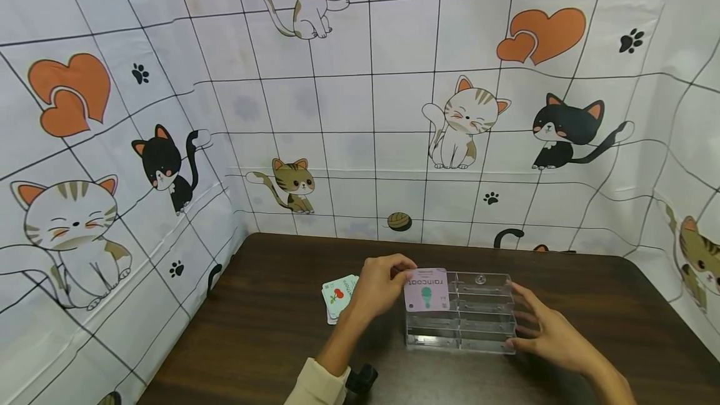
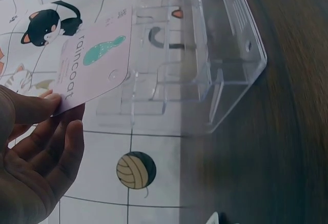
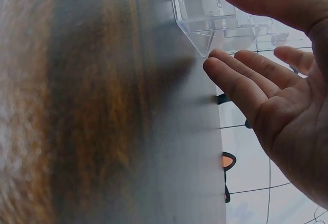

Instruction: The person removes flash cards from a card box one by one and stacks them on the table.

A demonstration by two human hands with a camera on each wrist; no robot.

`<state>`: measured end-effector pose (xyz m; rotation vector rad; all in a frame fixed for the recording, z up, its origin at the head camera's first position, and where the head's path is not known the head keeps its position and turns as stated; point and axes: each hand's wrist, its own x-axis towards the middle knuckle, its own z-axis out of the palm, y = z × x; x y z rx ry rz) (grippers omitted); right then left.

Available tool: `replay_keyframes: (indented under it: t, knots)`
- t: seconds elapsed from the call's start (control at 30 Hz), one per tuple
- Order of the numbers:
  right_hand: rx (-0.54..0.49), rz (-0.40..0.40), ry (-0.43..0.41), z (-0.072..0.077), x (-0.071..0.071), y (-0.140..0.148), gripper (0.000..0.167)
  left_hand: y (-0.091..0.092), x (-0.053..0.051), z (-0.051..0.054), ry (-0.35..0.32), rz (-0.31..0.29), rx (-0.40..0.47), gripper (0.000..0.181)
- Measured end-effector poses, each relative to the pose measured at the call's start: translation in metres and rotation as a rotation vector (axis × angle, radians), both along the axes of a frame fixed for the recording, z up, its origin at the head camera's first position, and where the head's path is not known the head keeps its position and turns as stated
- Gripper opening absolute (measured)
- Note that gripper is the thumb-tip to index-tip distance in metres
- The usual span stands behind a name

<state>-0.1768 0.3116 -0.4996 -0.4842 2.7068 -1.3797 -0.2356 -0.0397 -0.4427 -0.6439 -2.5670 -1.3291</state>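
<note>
A clear plastic organizer (image 1: pixel 486 324) with tiered compartments stands on the table. Over its back left part is a lilac card (image 1: pixel 427 292) printed "raincoat" with a green shape. My left hand (image 1: pixel 382 286) pinches one corner of this card between thumb and fingers, as the left wrist view also shows with the card (image 2: pixel 97 55) in front of the organizer (image 2: pixel 225 44). At the organizer's right side my right hand (image 1: pixel 554 336) has its fingers extended. In the right wrist view, the thumb and fingertips lie close to the organizer (image 3: pixel 205 24); contact is unclear.
A small stack of cards (image 1: pixel 337 295), the top one showing red cherries, lies left of the organizer, partly behind my left hand. The dark wooden table (image 1: pixel 253 330) meets a white cat-print sheet (image 1: pixel 343 105) at the back. A black strap (image 1: pixel 362 379) circles my left wrist.
</note>
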Motion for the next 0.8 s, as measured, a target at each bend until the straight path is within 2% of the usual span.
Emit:
replay_keyframes:
  t: [0.4,0.8]
  knots:
    - [0.001,-0.002,-0.012,0.000,0.000,0.001,0.119,-0.018,-0.003,-0.003,0.006,0.032,-0.007,0.013]
    - [0.018,-0.005,-0.021,-0.001,0.000,0.002,0.120,-0.037,-0.005,-0.008,-0.020,0.062,-0.007,0.013]
